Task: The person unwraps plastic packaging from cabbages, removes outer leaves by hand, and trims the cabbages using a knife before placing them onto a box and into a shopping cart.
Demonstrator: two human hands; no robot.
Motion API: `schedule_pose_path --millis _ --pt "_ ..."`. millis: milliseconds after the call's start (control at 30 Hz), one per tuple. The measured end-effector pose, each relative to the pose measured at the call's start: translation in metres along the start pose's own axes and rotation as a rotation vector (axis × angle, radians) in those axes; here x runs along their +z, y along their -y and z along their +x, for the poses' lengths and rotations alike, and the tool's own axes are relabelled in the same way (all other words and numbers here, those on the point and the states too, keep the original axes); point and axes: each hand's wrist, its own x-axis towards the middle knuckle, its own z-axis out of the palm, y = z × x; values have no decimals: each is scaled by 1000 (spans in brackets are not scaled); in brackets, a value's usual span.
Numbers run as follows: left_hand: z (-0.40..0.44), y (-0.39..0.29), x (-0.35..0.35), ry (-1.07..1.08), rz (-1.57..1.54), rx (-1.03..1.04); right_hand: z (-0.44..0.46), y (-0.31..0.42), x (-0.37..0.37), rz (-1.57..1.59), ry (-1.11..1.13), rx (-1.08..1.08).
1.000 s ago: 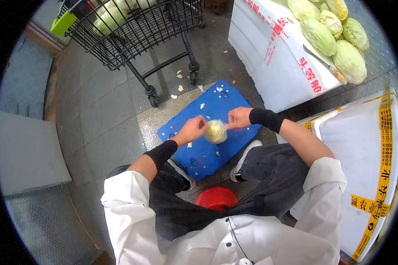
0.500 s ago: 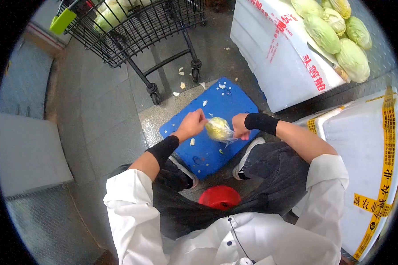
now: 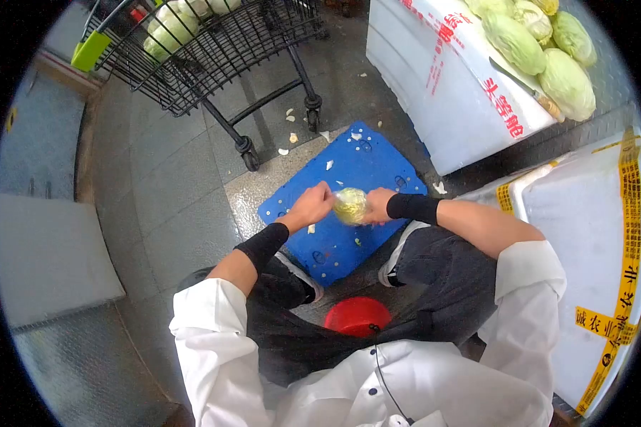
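A yellow-green cabbage (image 3: 350, 206) in clear plastic film hangs between my two hands, above the blue board (image 3: 327, 250) on the floor. My left hand (image 3: 315, 203), closed in a pinch, grips the film at the cabbage's left side. On the right side, my right hand (image 3: 379, 206) has its fingers closed round the film against the cabbage. White scraps lie on the board near my left hand. Black bands cover both wrists.
A wire cart (image 3: 214, 57) with cabbages stands at the upper left. On a white box (image 3: 441, 92) at the upper right lie cabbages (image 3: 566, 85) and a knife (image 3: 527, 87). A taped white box (image 3: 570, 235) stands right; a red object (image 3: 357, 315) is between my legs.
The wrapped cabbage has turned between my hands, and the loose film at its right side is gathered closer. My right hand has shifted slightly left and up.
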Motion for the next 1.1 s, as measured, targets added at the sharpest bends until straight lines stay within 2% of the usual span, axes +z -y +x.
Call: schedule_pose_path --millis 33,233,300,500,567,600,700,800,900,1000,1100 --pt "2 4 0 3 3 12 1 0 1 -34 -29 -19" --pt "9 12 -20 -95 81 9 1 -35 -23 -169 392 -196" --pt "11 12 -23 -114 88 19 0 -40 -34 -374 355 -68" --pt "9 -6 -22 -88 100 19 -9 -43 -54 -619 289 -87" --pt "10 -5 -18 -34 101 -26 -28 -28 -68 -498 154 -230" --pt "12 -2 -14 -7 51 28 -33 -23 -71 -436 85 -300" --pt "6 -1 -3 26 -7 172 -32 -17 -67 -179 74 -325" --pt "-8 -24 14 -25 80 255 -14 -33 -59 -163 32 -410" --pt "-11 -25 30 -52 167 261 -14 -31 -62 48 116 -287" --pt "-6 -28 33 -78 213 238 -21 -23 -73 88 150 -262" --pt "9 -24 25 -46 183 201 -20 -29 -71 312 179 -387"
